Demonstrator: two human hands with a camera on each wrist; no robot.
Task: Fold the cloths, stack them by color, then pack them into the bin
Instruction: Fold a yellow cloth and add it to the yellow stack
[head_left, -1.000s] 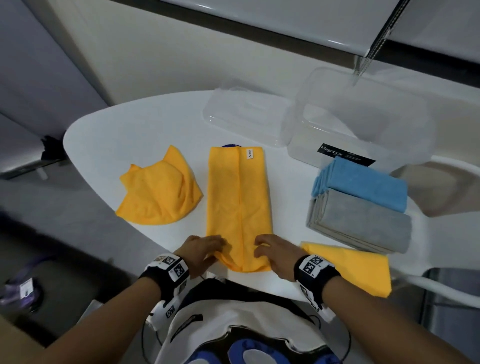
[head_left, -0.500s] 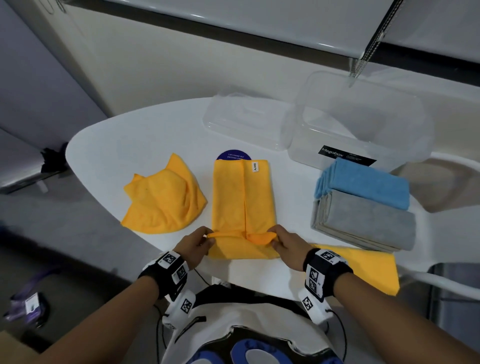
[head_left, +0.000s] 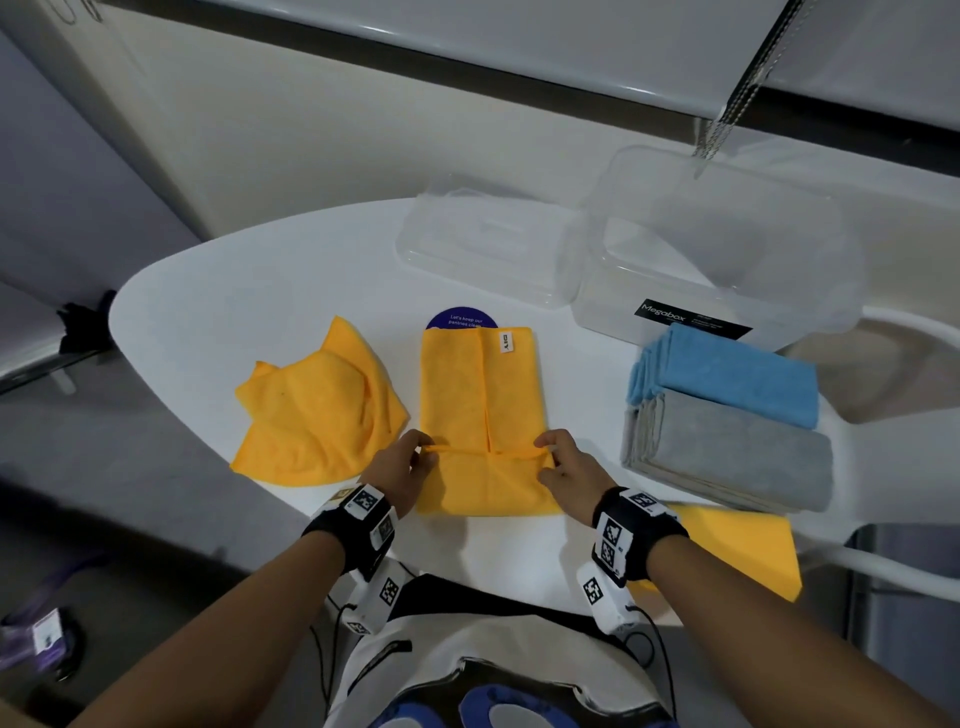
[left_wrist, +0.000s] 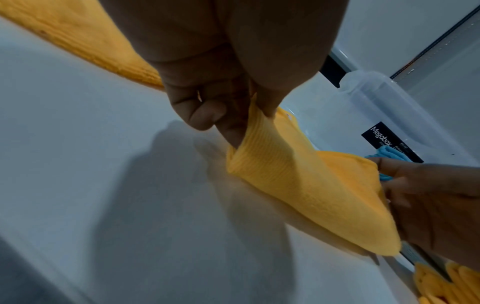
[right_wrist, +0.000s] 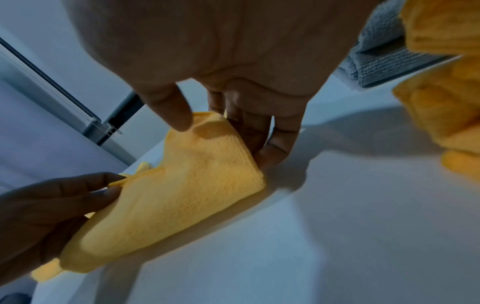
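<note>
White, smooth surface (head_left: 270, 291), rounded at its left edge. At the near edge my left hand (head_left: 402, 470) and right hand (head_left: 569, 470) each pinch a near corner of the long yellow cloth (head_left: 480, 395), soft ribbed microfiber. I judge both corners should travel level to the far hem.

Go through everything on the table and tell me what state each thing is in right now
middle yellow cloth: near end being folded up
left hand: pinches its corner
right hand: pinches other corner
left yellow cloth: crumpled
blue cloths: folded, stacked
grey cloths: folded, stacked
bin: open
lid: off
</note>
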